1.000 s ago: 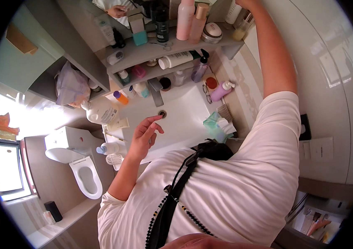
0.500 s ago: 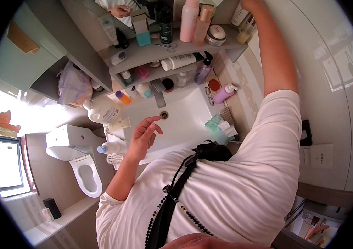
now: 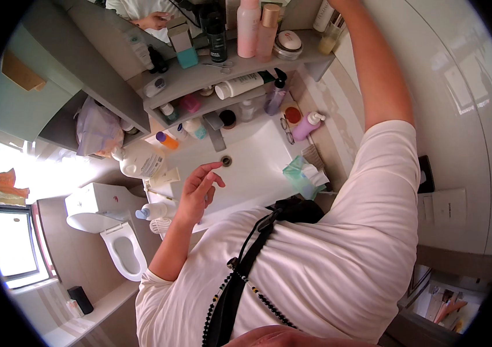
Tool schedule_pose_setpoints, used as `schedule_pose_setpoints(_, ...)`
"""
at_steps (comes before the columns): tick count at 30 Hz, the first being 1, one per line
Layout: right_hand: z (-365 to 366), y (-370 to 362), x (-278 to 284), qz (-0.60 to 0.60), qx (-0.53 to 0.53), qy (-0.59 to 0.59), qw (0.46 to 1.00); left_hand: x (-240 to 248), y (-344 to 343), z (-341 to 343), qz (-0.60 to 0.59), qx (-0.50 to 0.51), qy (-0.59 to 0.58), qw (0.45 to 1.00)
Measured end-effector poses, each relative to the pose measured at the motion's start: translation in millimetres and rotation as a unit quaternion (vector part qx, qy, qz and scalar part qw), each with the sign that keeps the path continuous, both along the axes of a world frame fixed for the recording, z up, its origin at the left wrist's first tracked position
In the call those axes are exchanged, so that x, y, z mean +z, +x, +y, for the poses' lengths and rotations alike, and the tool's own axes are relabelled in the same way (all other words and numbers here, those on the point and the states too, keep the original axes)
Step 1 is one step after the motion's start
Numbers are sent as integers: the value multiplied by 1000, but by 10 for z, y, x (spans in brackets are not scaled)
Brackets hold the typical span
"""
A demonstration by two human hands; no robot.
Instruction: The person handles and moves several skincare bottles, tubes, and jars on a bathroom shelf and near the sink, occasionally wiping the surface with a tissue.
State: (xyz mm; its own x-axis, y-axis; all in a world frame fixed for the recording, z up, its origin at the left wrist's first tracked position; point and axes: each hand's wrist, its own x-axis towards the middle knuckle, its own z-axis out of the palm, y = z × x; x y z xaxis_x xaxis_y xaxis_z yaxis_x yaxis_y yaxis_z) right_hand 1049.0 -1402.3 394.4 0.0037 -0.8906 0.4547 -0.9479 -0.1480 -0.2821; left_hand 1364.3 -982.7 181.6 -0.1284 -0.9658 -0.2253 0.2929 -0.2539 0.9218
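Observation:
My left hand point(image 3: 200, 188) hovers over the white sink basin point(image 3: 257, 168), fingers spread and holding nothing. Its fingertips are just left of the drain point(image 3: 226, 161). The faucet point(image 3: 216, 130) stands behind the drain. My right arm point(image 3: 379, 75) stretches up along the right wall, past the right end of the upper shelf point(image 3: 309, 58). A cup of brushes point(image 3: 330, 36) stands at that end. The right hand itself is cut off by the top edge of the picture.
The upper shelf holds a pink bottle point(image 3: 248, 26), a dark bottle point(image 3: 217, 40), a teal box point(image 3: 187, 55) and a round tin point(image 3: 288, 41). Around the basin are a purple pump bottle point(image 3: 306, 126), glasses point(image 3: 287, 130), a green tissue pack point(image 3: 302, 176) and a white pump bottle point(image 3: 142, 162). A toilet point(image 3: 121, 248) is lower left.
Almost nothing differs. My left hand stays over the basin with its fingers shifting slightly, and my right arm stays raised toward the shelf's right end.

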Motion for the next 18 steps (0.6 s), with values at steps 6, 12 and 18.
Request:
schedule_pose_setpoints(6, 230, 92, 144, 219, -23, 80, 972, 6, 16, -23, 5, -1, 5, 1000)
schedule_pose_setpoints(12, 467, 7, 76, 291, -49, 70, 953, -5, -13, -78, 17, -16, -4, 1000)
schedule_pose_setpoints(18, 409, -79, -14, 255, -8, 147, 956, 44, -64, -116, 20, -27, -6, 999)
